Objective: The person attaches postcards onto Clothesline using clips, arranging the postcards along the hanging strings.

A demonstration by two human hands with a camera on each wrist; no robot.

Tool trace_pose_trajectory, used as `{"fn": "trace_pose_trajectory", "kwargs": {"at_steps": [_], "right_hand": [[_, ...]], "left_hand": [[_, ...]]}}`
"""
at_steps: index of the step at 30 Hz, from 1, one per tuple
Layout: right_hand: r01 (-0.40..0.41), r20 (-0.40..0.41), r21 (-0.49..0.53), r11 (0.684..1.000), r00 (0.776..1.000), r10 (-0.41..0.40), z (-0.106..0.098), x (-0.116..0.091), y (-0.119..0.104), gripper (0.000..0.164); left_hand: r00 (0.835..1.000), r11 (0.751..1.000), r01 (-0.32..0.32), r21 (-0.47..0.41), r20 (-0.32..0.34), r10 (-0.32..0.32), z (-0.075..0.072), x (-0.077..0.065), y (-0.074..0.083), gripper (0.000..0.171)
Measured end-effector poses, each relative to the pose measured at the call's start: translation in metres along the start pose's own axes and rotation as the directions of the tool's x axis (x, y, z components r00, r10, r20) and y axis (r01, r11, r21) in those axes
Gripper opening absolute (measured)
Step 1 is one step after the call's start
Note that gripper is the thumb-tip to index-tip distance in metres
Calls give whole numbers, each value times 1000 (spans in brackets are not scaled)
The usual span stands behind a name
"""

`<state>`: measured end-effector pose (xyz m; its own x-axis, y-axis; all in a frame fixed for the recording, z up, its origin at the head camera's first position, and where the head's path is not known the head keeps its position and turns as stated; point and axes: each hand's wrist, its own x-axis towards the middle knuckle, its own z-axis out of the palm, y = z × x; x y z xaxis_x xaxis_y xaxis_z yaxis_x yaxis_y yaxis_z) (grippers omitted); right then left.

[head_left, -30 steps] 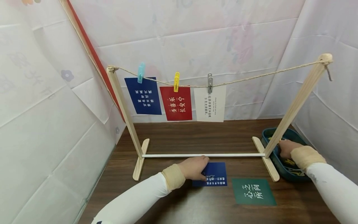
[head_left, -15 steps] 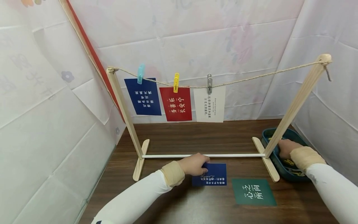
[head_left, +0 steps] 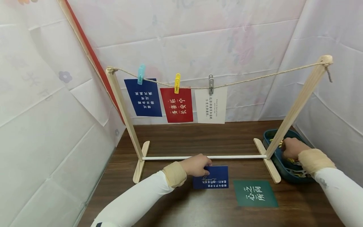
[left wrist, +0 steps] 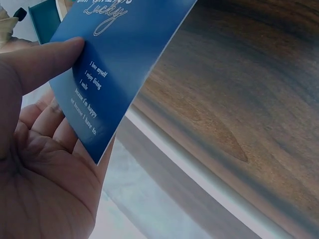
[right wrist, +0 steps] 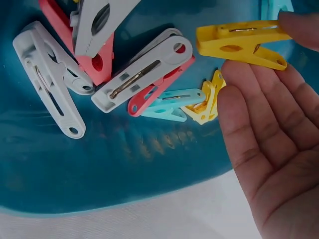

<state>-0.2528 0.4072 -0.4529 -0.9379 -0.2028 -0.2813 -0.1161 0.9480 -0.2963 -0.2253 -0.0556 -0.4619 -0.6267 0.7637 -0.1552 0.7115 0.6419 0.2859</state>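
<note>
My left hand (head_left: 195, 165) pinches a dark blue card (head_left: 217, 178) near the white crossbar. In the left wrist view the thumb presses the printed face of the card (left wrist: 117, 64) while the fingers lie behind it, and the card stands tilted off the dark wooden table. My right hand (head_left: 295, 148) is over the teal basket (head_left: 279, 167) at the right. A yellow clothespin (right wrist: 234, 41) is pinched between its thumb and fingers in the right wrist view. Below lie grey, red, light blue and yellow clothespins, such as a grey clothespin (right wrist: 47, 84).
A wooden stand carries a sagging rope (head_left: 255, 79). From it hang a blue card (head_left: 143, 101), a red card (head_left: 177, 108) and a white card (head_left: 211, 110), each by one clothespin. A green card (head_left: 255, 194) lies flat on the table. The right post (head_left: 297, 107) leans near the basket.
My right hand has risen slightly within the basket and shifted a little to the right. The left hand has stayed on the blue card, its thumb moving up slightly along it.
</note>
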Motion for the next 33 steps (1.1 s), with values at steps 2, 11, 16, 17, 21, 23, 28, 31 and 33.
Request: {"fn": "trace_pose_trajectory", "kwargs": {"at_steps": [2,11,16,17,21,23,28,31,33], "right_hand": [[2,-17,9,1000,1000,-2,-1,-1,2,33],[24,-109,69,997,994,-16,-8,-12,5,32],[36,-167,90,995,986,-21,-14,-25,-6,34],[40,-180,89,995,983,-24,-14,-28,-8,34],[46,-222,97,994,975,-23,-14,-33,-10,34],[48,-239,102,994,971,-22,-15,-36,-11,36],[47,-275,136,990,961,-8,-14,-39,-13,39],[52,-319,165,985,948,4,-15,-43,-15,38],[55,-352,180,982,936,12,-16,-45,-16,37]], "left_hand": [[1000,1000,-3,-1,4,3,0,0,-1,10],[1000,998,22,-51,23,-21,-6,-2,-1,7],[999,997,26,-76,20,-25,-8,-3,-2,8],[1000,996,24,-82,18,-23,-8,-4,-2,9],[1000,995,13,-101,0,-13,-9,-4,-5,12],[1000,993,1,-117,-17,-3,-11,-4,-6,12],[997,984,-52,-173,-66,41,-15,-3,-6,8],[994,980,-77,-182,-92,61,-16,-2,-6,7],[992,981,-86,-175,-108,68,-17,-2,-5,5]]}}
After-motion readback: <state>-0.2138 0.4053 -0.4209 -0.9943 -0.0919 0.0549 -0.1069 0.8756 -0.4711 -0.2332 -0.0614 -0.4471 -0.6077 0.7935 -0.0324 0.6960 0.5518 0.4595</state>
